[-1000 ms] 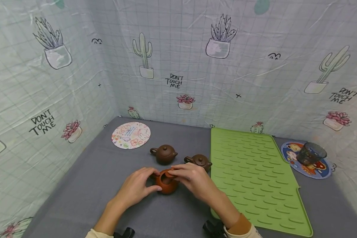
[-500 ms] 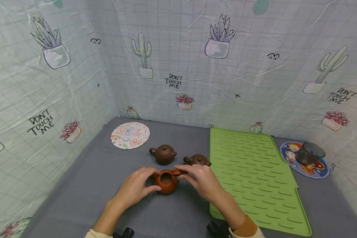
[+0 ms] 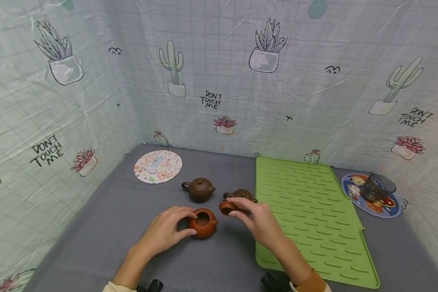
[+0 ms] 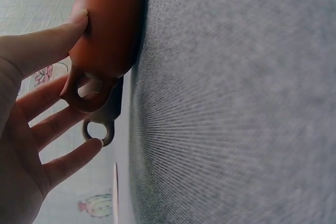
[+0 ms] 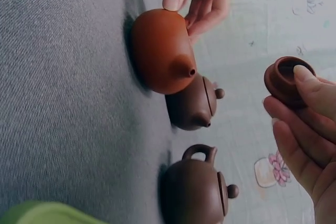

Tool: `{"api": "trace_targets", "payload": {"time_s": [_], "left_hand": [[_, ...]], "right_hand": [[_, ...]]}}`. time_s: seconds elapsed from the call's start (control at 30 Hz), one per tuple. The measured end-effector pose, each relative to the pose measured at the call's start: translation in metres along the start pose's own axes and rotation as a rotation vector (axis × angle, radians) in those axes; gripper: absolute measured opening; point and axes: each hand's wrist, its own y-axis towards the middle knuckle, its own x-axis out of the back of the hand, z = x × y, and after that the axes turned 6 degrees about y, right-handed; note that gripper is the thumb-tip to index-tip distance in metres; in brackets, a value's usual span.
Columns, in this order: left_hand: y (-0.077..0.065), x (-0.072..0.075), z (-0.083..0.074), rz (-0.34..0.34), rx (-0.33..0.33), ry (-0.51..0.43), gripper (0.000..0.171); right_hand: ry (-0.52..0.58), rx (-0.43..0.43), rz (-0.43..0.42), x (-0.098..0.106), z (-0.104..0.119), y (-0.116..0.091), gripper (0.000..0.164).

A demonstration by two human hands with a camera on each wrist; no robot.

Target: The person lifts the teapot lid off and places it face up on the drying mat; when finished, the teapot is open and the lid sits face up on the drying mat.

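A reddish-orange clay teapot (image 3: pixel 207 231) stands lidless on the grey cloth, its round mouth facing up. My left hand (image 3: pixel 166 229) holds it at the handle side, the thumb (image 4: pixel 73 27) pressing its near wall. Up and to the right of the pot, my right hand (image 3: pixel 260 221) pinches its lid (image 5: pixel 278 85) between thumb and fingers, clear of the cloth. The lid is tipped so that its hollow underside shows; its knob is hidden. Behind are two lidded dark brown teapots: one brown teapot (image 3: pixel 200 190) and another brown teapot (image 5: pixel 194 192), partly covered by my right hand in the head view.
A green ridged mat (image 3: pixel 310 219) lies right of the pots. Farther right, a dark see-through cup (image 3: pixel 376 188) stands on a blue patterned round mat (image 3: pixel 393 209). A floral round mat (image 3: pixel 157 167) lies back left. A printed curtain (image 3: pixel 219 73) hangs behind the table.
My right hand has lifted the lid off the teapot's mouth and carried it to the right, turning its underside into view. My left hand has kept its hold on the pot.
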Motion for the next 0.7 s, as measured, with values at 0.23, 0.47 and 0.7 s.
{"api": "trace_targets", "payload": {"time_s": [0.23, 0.47, 0.7], "left_hand": [[0.0, 0.001, 0.0, 0.001, 0.004, -0.006, 0.036], [0.0, 0.0, 0.0, 0.004, 0.007, -0.012, 0.036], [0.001, 0.0, 0.0, 0.024, 0.012, -0.04, 0.036]], "right_hand": [[-0.008, 0.014, -0.082, 0.009, -0.008, -0.004, 0.037], [-0.031, 0.001, -0.136, 0.019, -0.013, -0.01, 0.039], [0.049, 0.028, -0.156, 0.027, -0.016, -0.016, 0.028]]}}
